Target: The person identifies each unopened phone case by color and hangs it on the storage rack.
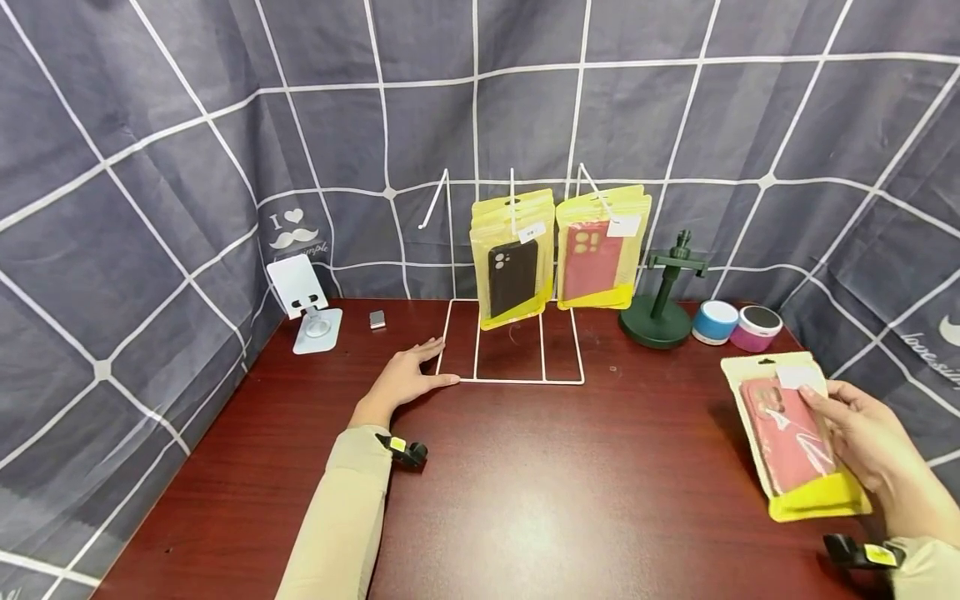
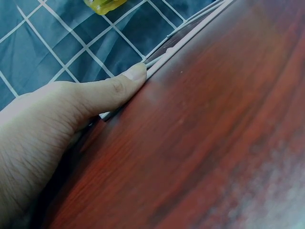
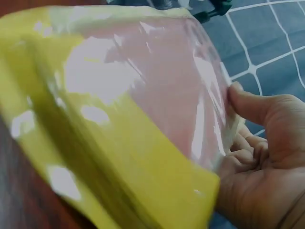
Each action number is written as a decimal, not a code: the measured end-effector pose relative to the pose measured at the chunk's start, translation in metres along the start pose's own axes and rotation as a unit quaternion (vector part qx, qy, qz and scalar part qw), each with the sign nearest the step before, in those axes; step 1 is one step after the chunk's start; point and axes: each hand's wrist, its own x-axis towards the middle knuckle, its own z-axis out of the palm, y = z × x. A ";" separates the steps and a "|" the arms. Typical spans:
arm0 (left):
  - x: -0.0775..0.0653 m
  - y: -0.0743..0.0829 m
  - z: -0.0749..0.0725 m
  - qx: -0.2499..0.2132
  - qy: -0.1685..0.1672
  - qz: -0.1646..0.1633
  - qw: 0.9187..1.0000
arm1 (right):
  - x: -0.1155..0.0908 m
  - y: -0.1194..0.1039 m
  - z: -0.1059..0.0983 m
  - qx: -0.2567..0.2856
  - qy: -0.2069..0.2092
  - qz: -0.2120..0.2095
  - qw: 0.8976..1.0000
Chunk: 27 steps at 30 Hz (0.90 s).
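My right hand (image 1: 873, 433) pinches a yellow packaged phone case (image 1: 787, 433), pink behind a clear window, by its right edge. In the right wrist view the pouch (image 3: 157, 95) fills most of the picture, the thumb on its front and the other fingers behind. My left hand (image 1: 405, 375) rests at the left front corner of a white wire display rack (image 1: 525, 382), its thumb along the base wire (image 2: 167, 55). From one rack hook hang yellow pouches with a black phone case (image 1: 512, 279); from another, pouches with a pink phone case (image 1: 591, 271). The left hook (image 1: 433, 200) carries nothing.
A white folding phone stand (image 1: 315, 329) and a small grey block (image 1: 377, 320) stand at the back left. Right of the rack are a dark green stand (image 1: 656, 321), a blue round speaker (image 1: 715, 323) and a pink one (image 1: 756, 329). A grey checked curtain (image 1: 525, 125) hangs behind.
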 end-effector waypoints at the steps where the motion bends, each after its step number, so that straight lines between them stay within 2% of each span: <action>1: 0.000 0.000 0.000 -0.001 0.000 0.000 1.000 | 0.001 -0.001 0.001 0.036 -0.014 -0.010 0.999; 5: 0.000 0.000 0.002 -0.005 -0.001 0.001 1.000 | 0.005 -0.010 0.015 0.087 -0.037 -0.024 0.995; 9: 0.000 0.000 0.001 -0.007 0.003 -0.001 1.000 | 0.013 -0.027 0.038 0.097 -0.036 -0.025 0.994; 15: -0.001 0.000 0.000 -0.001 -0.002 -0.004 1.000 | 0.028 -0.052 0.082 0.088 -0.026 -0.075 0.993; 18: -0.002 0.000 -0.002 0.000 -0.002 -0.007 1.000 | 0.037 -0.067 0.107 0.086 -0.040 -0.104 0.990; 27: 0.001 0.001 -0.001 -0.001 0.001 -0.003 1.000 | 0.063 -0.114 0.186 0.014 -0.080 -0.167 0.983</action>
